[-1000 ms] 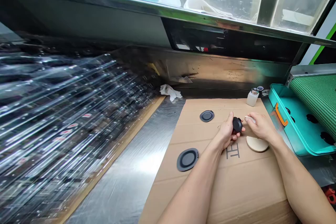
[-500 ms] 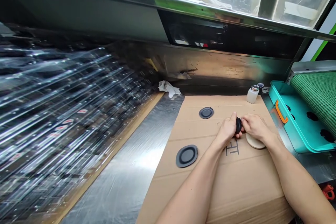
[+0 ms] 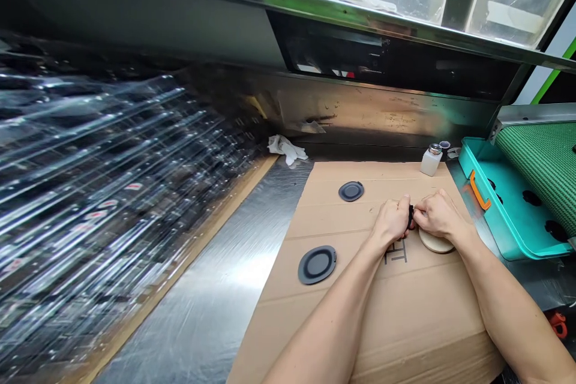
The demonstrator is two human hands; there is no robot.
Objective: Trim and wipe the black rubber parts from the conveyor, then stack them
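Closed around a small black part (image 3: 410, 218) is my left hand (image 3: 392, 221), its thumb on top. From the other side my right hand (image 3: 440, 213) pinches at the part's right edge with fingers bent. The part is turned nearly edge-on, and the fingers cover most of it. Beneath my right hand lies a beige round disc (image 3: 434, 244), partly hidden. To the left, two dark grey oval lids with raised rings rest flat on the cardboard (image 3: 405, 312): a larger lid (image 3: 317, 264) nearer me and a smaller lid (image 3: 351, 191) farther back.
A white bottle with a metal cap (image 3: 431, 160) stands at the cardboard's back right. Right of it sit a teal bin (image 3: 508, 216) holding several black pieces and a green conveyor belt (image 3: 540, 150). Plastic-wrapped stacks (image 3: 112, 204) fill the left; a white cloth (image 3: 288, 150) lies behind.
The black part has turned from showing its face to nearly edge-on between my hands. My hands are slightly closer together. The whole view has shifted a little; the lids lie unmoved.
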